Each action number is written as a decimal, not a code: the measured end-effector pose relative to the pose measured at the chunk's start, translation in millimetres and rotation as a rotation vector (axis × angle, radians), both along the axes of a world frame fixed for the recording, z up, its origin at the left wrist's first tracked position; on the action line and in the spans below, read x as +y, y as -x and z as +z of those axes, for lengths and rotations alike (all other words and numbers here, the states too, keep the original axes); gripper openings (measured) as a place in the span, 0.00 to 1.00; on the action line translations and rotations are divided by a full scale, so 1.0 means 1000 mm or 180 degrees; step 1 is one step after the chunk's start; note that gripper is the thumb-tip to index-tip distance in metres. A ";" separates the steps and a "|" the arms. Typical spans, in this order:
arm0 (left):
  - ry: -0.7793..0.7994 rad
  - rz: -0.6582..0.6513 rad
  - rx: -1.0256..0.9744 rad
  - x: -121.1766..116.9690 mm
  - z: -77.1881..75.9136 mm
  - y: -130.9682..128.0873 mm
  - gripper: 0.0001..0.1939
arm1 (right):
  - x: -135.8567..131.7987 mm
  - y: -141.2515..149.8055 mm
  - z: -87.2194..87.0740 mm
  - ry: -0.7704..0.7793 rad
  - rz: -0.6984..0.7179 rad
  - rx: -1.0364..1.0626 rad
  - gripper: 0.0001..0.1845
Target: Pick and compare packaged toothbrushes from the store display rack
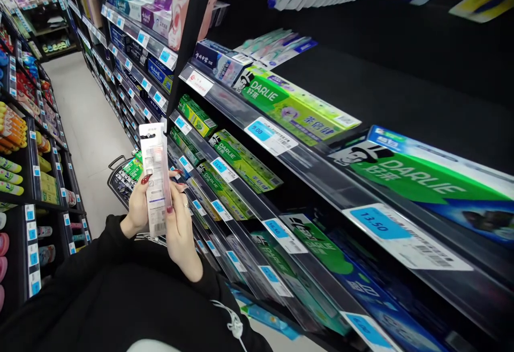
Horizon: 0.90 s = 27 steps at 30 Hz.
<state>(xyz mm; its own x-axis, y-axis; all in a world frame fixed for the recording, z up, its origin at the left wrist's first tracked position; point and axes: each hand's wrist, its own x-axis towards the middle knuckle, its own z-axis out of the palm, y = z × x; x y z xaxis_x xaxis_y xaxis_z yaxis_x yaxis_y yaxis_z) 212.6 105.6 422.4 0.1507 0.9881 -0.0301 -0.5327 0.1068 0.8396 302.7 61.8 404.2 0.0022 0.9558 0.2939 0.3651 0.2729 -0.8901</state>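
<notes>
A packaged toothbrush [156, 181] is held upright in front of my body, its white printed back with a barcode turned towards me. My left hand [138, 202] grips its left edge, thumb on the printed face. On the other edge my right hand [180, 221] has its fingers and thumb closed, and a ring shows on one finger. Beyond the pack, partly hidden by it and my left hand, a black shopping basket [116, 178] contains green toothpaste boxes [131, 170].
To the right stands a shelf rack [309, 181] with green Darlie toothpaste boxes [297, 103] and price tags [271, 134]. Packaged toothbrushes [277, 47] lie on its upper shelf. A pale aisle floor [84, 111] runs ahead, with another stocked rack [36, 143] on the left.
</notes>
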 end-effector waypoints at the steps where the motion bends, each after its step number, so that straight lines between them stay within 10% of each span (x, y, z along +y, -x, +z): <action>1: 0.0054 0.0017 -0.0033 0.000 0.001 -0.001 0.21 | -0.001 0.000 0.000 -0.0011 -0.0015 0.0004 0.26; 16: 0.0032 0.1181 0.0240 0.012 0.000 -0.004 0.22 | 0.003 -0.013 0.004 -0.0087 -0.0570 -0.0647 0.31; 27: 0.0130 0.0555 0.0090 0.018 0.003 0.002 0.21 | 0.011 -0.019 0.002 0.0237 -0.0116 0.0173 0.21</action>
<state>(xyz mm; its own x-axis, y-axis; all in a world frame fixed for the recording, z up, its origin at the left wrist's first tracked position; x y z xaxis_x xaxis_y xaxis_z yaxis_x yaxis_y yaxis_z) 210.4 123.1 425.8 -0.0243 0.9971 -0.0726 -0.5224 0.0492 0.8513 321.7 72.7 406.3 0.0515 0.9740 0.2205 0.3242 0.1925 -0.9262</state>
